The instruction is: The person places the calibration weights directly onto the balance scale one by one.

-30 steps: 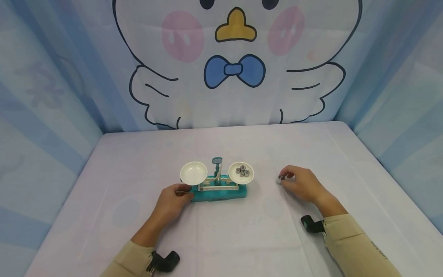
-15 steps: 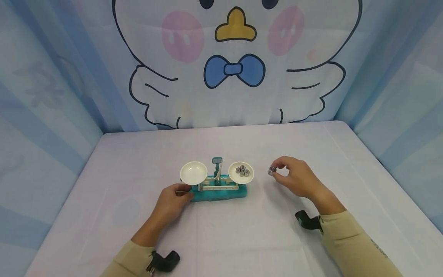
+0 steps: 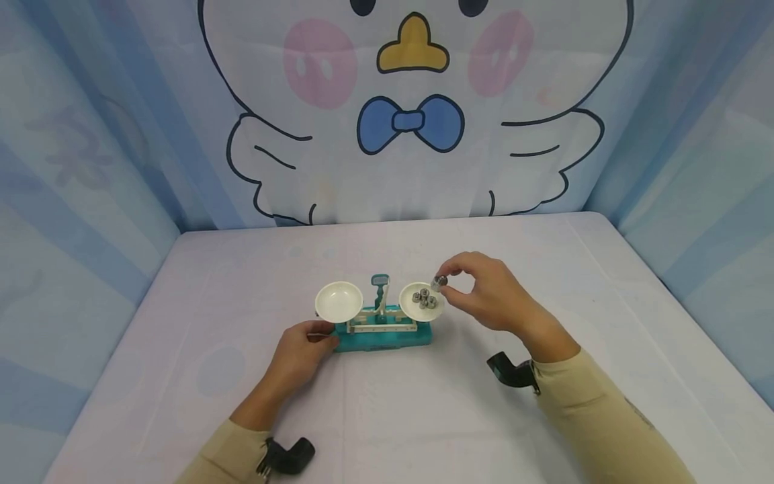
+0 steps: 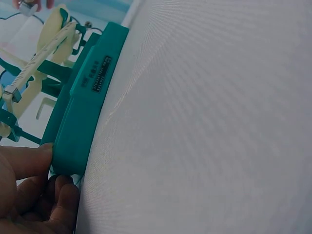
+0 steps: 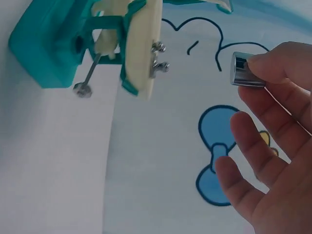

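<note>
A teal balance scale (image 3: 387, 341) stands on the table, with a cream pan on each side of its post. My left hand (image 3: 297, 355) holds the left end of its base; in the left wrist view the thumb (image 4: 30, 161) lies against one side, the other fingers curled at the end. Between thumb and fingertips, my right hand (image 3: 492, 296) pinches a shiny cylindrical metal weight (image 5: 243, 70) over the far right rim of the right pan (image 3: 410, 312). Several small metal weights (image 3: 424, 298) sit in that pan. The left pan (image 3: 338, 302) holds nothing.
A pale cloth covers the table (image 3: 387, 417). Behind it hangs a curtain (image 3: 411, 181) with a cartoon bird and a blue bow tie, and blue-patterned cloth walls rise on both sides. Black wrist cameras (image 3: 510, 370) are strapped over the beige sleeves.
My right hand has lifted the weight from the table on the right and carried it left and away from me to the right pan. The left hand and the scale have stayed put.
</note>
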Demonstrator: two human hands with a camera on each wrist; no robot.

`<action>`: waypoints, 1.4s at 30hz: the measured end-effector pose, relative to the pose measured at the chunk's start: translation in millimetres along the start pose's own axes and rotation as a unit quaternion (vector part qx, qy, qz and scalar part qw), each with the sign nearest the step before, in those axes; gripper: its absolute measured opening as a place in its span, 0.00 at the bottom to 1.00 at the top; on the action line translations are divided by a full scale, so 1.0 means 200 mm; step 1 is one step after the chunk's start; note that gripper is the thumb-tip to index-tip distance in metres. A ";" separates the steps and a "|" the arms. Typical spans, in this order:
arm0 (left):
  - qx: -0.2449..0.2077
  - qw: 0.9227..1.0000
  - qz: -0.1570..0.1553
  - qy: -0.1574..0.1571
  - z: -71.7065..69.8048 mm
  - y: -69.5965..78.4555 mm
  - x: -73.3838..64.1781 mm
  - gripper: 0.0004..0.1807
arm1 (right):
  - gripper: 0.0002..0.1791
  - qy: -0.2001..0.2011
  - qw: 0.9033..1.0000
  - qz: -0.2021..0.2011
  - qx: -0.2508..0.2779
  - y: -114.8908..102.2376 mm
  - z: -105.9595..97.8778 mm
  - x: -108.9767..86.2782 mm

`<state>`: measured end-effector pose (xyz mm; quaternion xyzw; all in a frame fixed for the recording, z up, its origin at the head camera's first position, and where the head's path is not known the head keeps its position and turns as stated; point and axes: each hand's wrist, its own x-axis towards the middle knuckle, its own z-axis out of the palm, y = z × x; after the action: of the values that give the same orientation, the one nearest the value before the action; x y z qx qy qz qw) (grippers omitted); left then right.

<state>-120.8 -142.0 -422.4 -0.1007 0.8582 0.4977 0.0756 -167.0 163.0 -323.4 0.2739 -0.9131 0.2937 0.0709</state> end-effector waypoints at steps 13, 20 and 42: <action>-0.003 1.000 0.002 0.000 0.00 0.00 0.01 0.18 | 0.10 -0.046 0.998 -0.043 0.029 -0.21 0.06 0.20; 0.006 1.000 0.008 0.002 -0.01 0.01 0.00 0.18 | 0.09 -0.067 0.995 -0.076 0.025 -0.29 0.10 0.29; 0.011 0.999 0.033 -0.007 -0.02 -0.01 0.01 0.17 | 0.09 -0.155 0.982 -0.083 -0.063 -0.42 0.30 0.42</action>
<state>-121.6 -146.9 -422.1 -0.0686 0.8659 0.4911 0.0661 -190.5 33.1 -306.2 0.3857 -0.9038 0.1831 -0.0300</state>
